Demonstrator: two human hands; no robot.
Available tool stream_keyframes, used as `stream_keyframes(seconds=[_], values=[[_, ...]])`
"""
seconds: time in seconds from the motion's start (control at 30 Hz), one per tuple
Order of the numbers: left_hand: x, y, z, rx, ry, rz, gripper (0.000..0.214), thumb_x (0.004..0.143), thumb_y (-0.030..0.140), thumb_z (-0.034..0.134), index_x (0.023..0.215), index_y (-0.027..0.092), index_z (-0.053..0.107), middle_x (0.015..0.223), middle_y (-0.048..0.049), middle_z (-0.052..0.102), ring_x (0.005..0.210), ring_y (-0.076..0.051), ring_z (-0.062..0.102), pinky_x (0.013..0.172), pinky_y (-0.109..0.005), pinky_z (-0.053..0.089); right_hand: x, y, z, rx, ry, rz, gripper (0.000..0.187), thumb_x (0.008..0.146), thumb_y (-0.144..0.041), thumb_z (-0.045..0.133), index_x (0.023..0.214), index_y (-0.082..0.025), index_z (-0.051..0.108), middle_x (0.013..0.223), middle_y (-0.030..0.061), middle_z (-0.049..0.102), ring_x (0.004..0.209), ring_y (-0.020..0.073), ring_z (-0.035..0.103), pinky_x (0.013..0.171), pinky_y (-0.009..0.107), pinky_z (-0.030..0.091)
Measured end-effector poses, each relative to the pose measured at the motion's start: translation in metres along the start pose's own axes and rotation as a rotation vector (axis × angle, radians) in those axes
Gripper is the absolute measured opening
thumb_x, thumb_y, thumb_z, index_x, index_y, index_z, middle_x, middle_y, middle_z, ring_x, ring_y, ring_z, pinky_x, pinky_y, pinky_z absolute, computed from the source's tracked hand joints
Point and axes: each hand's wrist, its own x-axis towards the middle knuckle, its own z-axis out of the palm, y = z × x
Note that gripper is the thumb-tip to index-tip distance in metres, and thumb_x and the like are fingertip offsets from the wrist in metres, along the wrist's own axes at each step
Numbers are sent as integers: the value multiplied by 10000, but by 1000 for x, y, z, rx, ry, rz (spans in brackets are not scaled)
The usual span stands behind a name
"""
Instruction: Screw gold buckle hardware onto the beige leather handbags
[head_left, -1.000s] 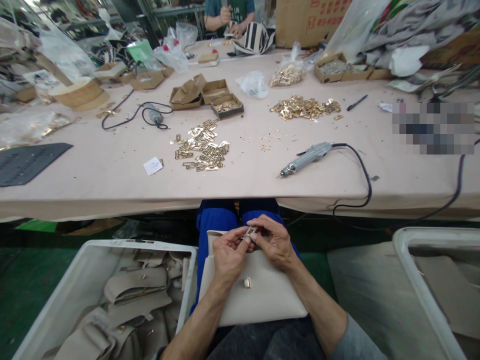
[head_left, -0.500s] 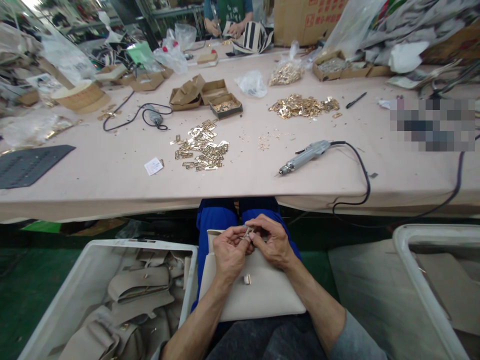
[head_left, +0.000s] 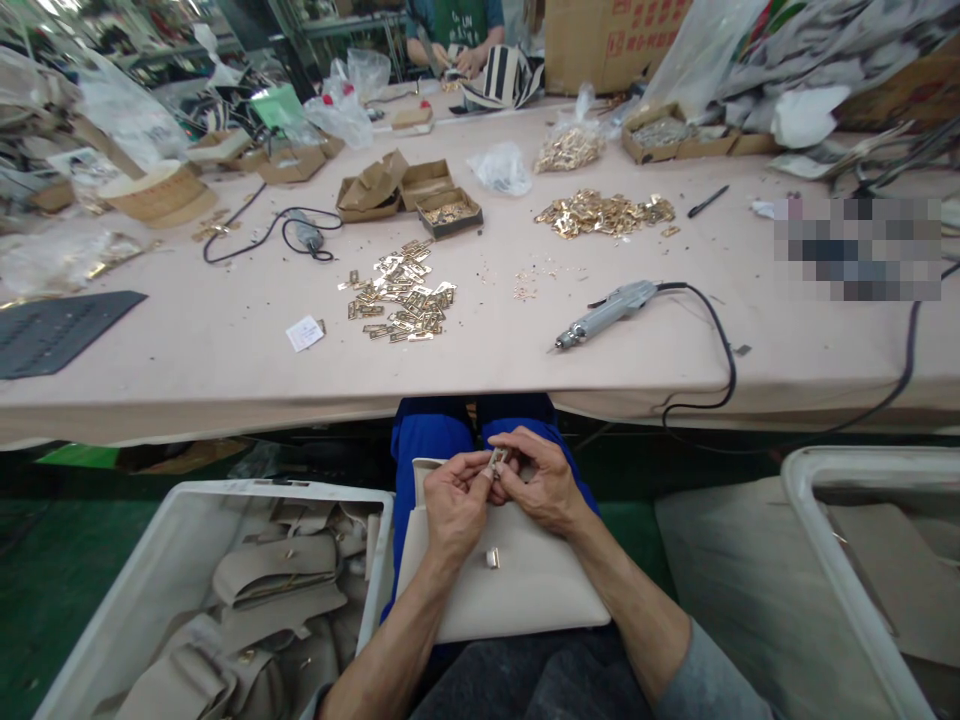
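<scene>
A beige leather bag panel [head_left: 525, 590] lies on my lap below the table edge, with a small metal stud [head_left: 493, 558] standing on it. Above its top edge, my left hand [head_left: 454, 505] and my right hand [head_left: 536, 485] meet, fingers pinched together on a small gold metal clasp [head_left: 497, 461]. Both hands touch the clasp and each other. On the table a heap of gold metal plates [head_left: 401, 295] lies straight ahead, and an electric screwdriver [head_left: 607, 312] with a black cord rests to the right.
A white bin [head_left: 210, 590] of beige leather pieces stands at my left, another white bin [head_left: 862, 560] at my right. The table [head_left: 225, 340] also bears a second gold heap [head_left: 604, 213], small cardboard boxes [head_left: 420, 195] and plastic bags. Another person's hands [head_left: 450, 55] work at the far end.
My hands have turned the clasp slightly between the fingertips and stayed over the panel's top edge. The view shifted a little; the distant person's hands moved.
</scene>
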Motion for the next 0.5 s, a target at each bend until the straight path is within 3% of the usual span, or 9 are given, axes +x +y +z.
stream_keyframes(seconds=[0.2,0.5], values=[[1,-3,0,32,36,19,266,787,282,792,954,82,739,768,-109,771,571,-169,691,537,-251,579,-1,-1,3,-77,22,28,328,856,-124,635,1164,-219,698,856,17,595,703,137,546,658,274,465],[-2,0,2,25,24,-17,348,820,365,789,1000,75,718,597,-66,719,487,-167,662,514,-256,580,1,3,1,21,32,116,199,981,-276,601,1110,-228,745,939,50,683,814,159,641,724,279,507]])
